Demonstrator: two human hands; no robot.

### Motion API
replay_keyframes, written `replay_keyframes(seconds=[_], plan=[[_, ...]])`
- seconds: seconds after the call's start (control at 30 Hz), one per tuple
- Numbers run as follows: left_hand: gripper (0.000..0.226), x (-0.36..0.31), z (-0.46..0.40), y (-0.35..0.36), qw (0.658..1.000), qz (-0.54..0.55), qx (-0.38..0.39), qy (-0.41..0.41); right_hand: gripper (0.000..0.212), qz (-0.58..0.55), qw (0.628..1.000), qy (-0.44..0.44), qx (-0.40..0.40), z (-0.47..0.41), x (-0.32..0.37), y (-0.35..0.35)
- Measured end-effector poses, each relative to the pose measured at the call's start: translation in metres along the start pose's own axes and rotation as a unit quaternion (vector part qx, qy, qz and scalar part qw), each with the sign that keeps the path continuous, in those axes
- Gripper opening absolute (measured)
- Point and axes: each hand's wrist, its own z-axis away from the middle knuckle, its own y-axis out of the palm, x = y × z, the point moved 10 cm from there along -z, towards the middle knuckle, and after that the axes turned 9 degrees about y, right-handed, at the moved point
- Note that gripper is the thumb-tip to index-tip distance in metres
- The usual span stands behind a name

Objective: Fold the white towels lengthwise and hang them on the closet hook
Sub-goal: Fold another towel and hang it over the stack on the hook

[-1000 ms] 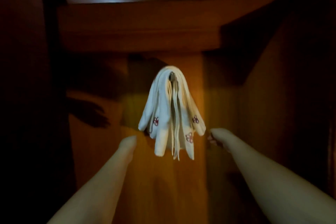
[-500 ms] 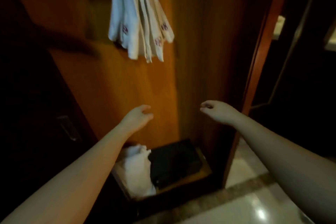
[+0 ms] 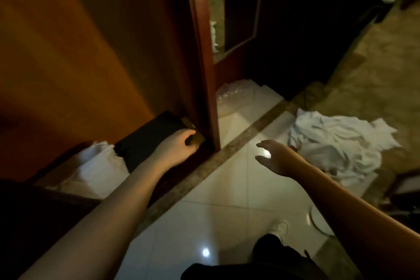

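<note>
Both bare arms reach forward and down, hands apart.
The left hand has loosely curled fingers and holds nothing; the right hand is spread, fingers relaxed and pointing left, palm down. A dark-trousered leg and white shoe show below.

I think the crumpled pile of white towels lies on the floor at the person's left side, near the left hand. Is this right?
Not quite. The head view shows the crumpled pile of white towels on the floor at the person's right side, near the open right hand. The left hand is by the wooden closet frame.
</note>
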Motion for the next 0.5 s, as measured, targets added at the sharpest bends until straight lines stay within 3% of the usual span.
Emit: replay_keyframes(seconds=[0.5], plan=[[0.051, -0.203, -0.218, 0.212, 0.982, -0.047, 0.180, 0.021, 0.050, -0.067, 0.972, 0.200, 0.107, -0.050, -0.342, -0.018]])
